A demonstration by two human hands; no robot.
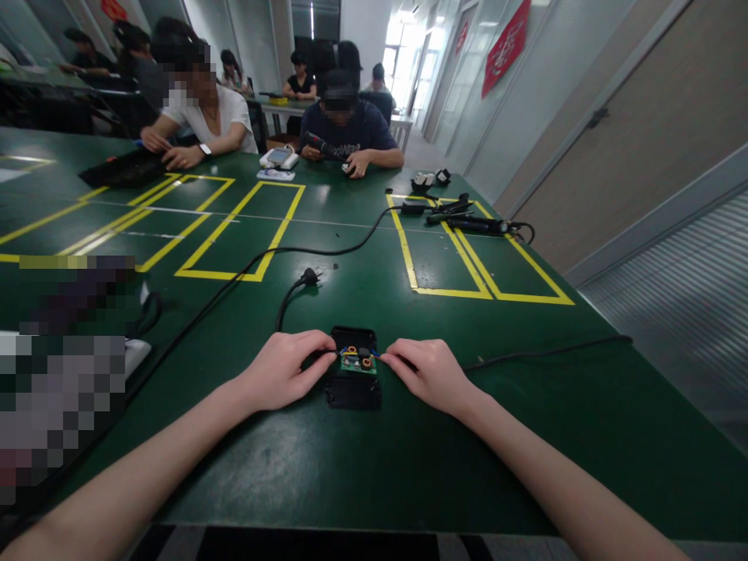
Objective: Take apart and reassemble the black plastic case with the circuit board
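Green desk (234, 475): circuit board (358, 362) at black casing (354, 395), leads (375, 355) pinched by left hand (292, 370), right hand (429, 374); apparently being positioned; alignment needed.

Circuit board (355, 368): small, green, roughly rectangular, component side up. Two orange-coppery ring coils (367, 363), one toward the far left, the other nearer and to the right; dark block (363, 352) by the far edge. Thin wires (375, 355) at both ends, blue among them; joints too small to read. Black casing (354, 394) open on green counter (526, 460), one part beyond board, one nearer. Whether board rests on casing or is lifted: cannot tell.
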